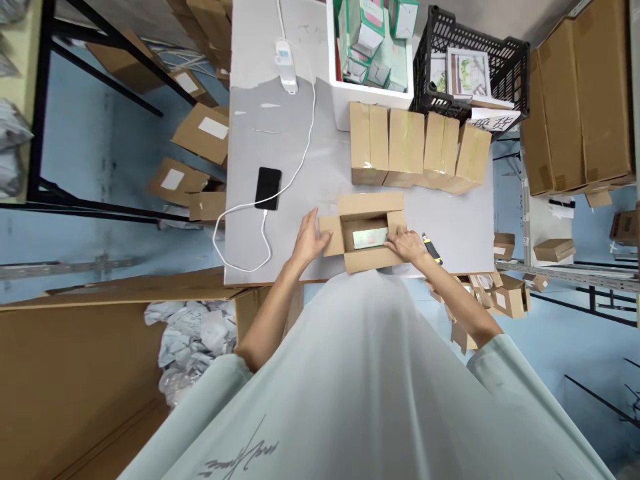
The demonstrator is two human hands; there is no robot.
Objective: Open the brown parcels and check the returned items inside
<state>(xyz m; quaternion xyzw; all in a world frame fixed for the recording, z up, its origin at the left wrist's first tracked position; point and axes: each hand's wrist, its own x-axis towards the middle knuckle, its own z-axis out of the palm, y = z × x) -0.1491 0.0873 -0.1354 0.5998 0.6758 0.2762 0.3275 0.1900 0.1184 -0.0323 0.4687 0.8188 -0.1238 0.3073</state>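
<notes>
An open cardboard box [374, 261] with its flaps spread sits at the near edge of the table. Inside it lies a small pale green and white packet box [369, 239]. My left hand [306, 243] is at the box's left flap, fingers stretched and apart, the thumb touching the flap. My right hand [407, 245] grips the right side of the cardboard box, its fingertips reaching over the flap close to the packet's right end. Whether those fingertips touch the packet is unclear. Just right of that hand lies a yellow and black utility knife [432, 249].
Several taped cartons [406, 143] stand in a row behind. Beyond are a white bin [345, 107] of green boxes and a black crate [480, 43]. A phone [269, 188] on a white cable lies left. A large carton [75, 373] holding crumpled bags [195, 337] stands lower left.
</notes>
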